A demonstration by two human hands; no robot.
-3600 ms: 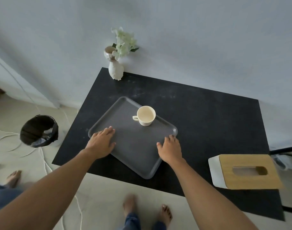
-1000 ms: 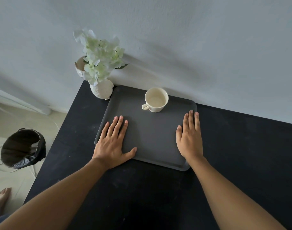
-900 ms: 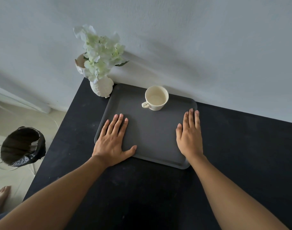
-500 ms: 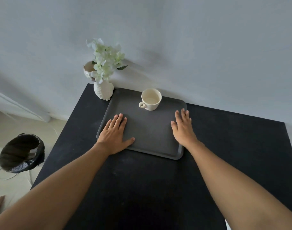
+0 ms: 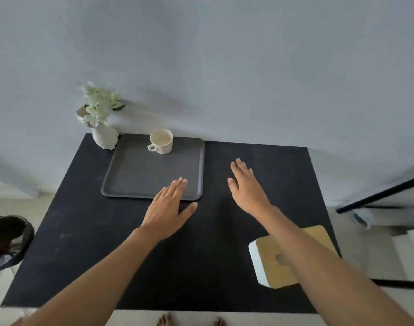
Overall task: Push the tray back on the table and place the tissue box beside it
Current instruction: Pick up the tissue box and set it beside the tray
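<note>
tray (image 5: 140, 175) seen at worktop (image 5: 260, 161) back edge | left hand (image 5: 168, 208) open, fingertips over tray | right hand (image 5: 246, 187) open, empty | tissue box (image 5: 271, 267) front right

Single head view, high above table (image 5: 215, 267) near edge, facing forward-down toward wall (image 5: 224, 67).

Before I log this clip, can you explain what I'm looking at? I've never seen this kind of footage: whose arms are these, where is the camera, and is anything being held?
There is no machine here. A person wears a wide-angle camera on the head, looking down at their own arms. The left hand and right hand are open and hold nothing. On the black table a grey tray sits at the back by the wall, carrying a cream cup, next to a white vase of flowers. The tissue box sits near the front right, partly under the right forearm.
</note>
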